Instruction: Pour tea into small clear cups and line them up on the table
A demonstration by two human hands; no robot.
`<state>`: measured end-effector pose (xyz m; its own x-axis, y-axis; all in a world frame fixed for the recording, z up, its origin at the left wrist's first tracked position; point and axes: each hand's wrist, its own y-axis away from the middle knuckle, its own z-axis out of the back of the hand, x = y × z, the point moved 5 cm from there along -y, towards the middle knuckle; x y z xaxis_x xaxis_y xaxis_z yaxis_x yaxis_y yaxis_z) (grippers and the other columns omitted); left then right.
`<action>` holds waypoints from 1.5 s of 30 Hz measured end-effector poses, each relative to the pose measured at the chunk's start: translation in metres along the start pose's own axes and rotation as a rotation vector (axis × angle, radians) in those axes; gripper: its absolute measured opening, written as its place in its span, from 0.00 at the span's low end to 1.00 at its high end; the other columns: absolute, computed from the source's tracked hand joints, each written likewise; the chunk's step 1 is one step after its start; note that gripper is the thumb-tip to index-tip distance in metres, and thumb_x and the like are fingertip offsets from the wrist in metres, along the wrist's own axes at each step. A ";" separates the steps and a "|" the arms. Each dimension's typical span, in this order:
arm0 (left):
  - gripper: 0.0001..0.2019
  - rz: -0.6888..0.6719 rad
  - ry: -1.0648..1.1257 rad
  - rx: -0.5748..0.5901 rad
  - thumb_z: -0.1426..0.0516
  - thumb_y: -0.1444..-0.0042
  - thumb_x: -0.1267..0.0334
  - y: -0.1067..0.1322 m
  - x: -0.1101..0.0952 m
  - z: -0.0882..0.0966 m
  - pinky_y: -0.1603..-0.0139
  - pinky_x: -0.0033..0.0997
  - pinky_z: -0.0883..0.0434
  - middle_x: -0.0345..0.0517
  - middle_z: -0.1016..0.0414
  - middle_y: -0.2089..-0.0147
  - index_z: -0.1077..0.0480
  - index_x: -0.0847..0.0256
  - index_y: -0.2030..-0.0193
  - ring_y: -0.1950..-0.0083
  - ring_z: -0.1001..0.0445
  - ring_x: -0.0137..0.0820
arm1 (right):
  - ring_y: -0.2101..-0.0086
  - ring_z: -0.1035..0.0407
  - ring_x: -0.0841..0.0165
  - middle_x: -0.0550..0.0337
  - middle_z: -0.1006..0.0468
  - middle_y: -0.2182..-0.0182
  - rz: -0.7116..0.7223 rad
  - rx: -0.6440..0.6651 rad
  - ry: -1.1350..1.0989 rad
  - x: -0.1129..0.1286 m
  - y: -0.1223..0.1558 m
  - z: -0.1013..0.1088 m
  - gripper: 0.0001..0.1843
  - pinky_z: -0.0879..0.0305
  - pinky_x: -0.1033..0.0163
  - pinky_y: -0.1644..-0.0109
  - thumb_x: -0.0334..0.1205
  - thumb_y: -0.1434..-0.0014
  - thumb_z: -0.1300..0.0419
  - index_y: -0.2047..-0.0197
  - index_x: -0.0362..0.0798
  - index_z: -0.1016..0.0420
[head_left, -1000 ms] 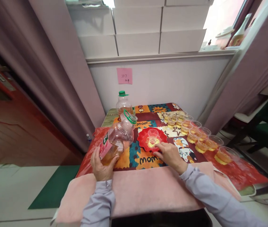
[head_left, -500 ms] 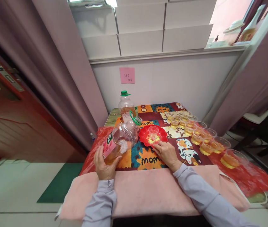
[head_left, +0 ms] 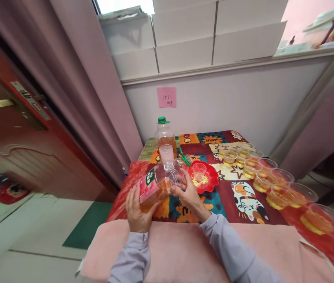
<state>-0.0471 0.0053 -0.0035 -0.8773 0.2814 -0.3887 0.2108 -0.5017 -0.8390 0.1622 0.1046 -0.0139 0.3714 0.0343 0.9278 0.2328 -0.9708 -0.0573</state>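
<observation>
A large clear plastic bottle [head_left: 150,188] with a pink label and amber liquid inside is tilted, its open mouth over the left edge of a red scalloped plate [head_left: 210,182]. My left hand [head_left: 139,210] wraps around the bottle's base end. Gripping its shoulder near the neck is my right hand [head_left: 188,192]. The green cap [head_left: 184,157] hangs by its ring at the mouth. In the plate stands a clear plastic cup [head_left: 199,169]; whether liquid is in it I cannot tell.
Several cups of yellow liquid [head_left: 252,167] stand in rows at the right. Behind the tilted bottle are a stack of cups [head_left: 167,153] and a capped second bottle [head_left: 163,135]. A pink towel [head_left: 181,251] covers the table's near edge.
My right hand has left the plate's near rim and taken hold of the bottle's shoulder. The bottle is tipped lower, its mouth closer to the plate. The camera view has shifted left.
</observation>
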 end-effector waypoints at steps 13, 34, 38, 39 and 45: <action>0.33 1.133 0.945 -0.261 0.45 0.37 0.36 0.015 0.036 -0.027 0.30 0.57 0.31 0.59 0.22 0.35 0.22 0.61 0.41 0.29 0.30 0.56 | 0.51 0.21 0.57 0.47 0.29 0.39 -0.007 0.037 -0.066 0.000 -0.009 0.004 0.60 0.21 0.53 0.52 0.56 0.54 0.20 0.24 0.61 0.44; 0.40 1.101 0.988 -0.080 0.35 0.49 0.31 -0.020 -0.009 -0.015 0.30 0.56 0.29 0.48 0.31 0.26 0.27 0.47 0.33 0.23 0.41 0.57 | 0.48 0.22 0.56 0.47 0.26 0.39 0.037 0.035 -0.247 -0.012 -0.014 0.006 0.63 0.25 0.47 0.42 0.60 0.55 0.19 0.23 0.61 0.44; 0.34 1.195 0.909 -0.082 0.30 0.49 0.46 -0.023 -0.011 -0.006 0.33 0.51 0.26 0.43 0.27 0.29 0.27 0.45 0.35 0.25 0.35 0.53 | 0.50 0.20 0.56 0.48 0.24 0.41 0.021 0.015 -0.291 -0.018 -0.013 0.005 0.63 0.23 0.48 0.43 0.61 0.58 0.19 0.24 0.60 0.42; 0.33 1.200 0.891 -0.105 0.29 0.49 0.48 -0.024 -0.012 -0.003 0.33 0.49 0.26 0.43 0.26 0.30 0.26 0.46 0.36 0.26 0.34 0.52 | 0.50 0.20 0.56 0.49 0.23 0.42 0.021 0.018 -0.301 -0.018 -0.012 0.004 0.63 0.23 0.48 0.43 0.60 0.57 0.19 0.24 0.60 0.42; 0.31 1.198 0.814 -0.136 0.28 0.52 0.51 -0.034 -0.013 0.007 0.34 0.48 0.25 0.43 0.24 0.33 0.23 0.49 0.39 0.29 0.30 0.50 | 0.46 0.22 0.52 0.49 0.21 0.40 -0.002 0.062 -0.322 -0.007 -0.007 -0.002 0.63 0.22 0.47 0.43 0.59 0.55 0.20 0.22 0.58 0.43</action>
<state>-0.0461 0.0126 0.0328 0.3231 0.1579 -0.9331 0.7057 -0.6971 0.1264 0.1558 0.1107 -0.0196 0.6336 0.1187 0.7645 0.2843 -0.9547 -0.0874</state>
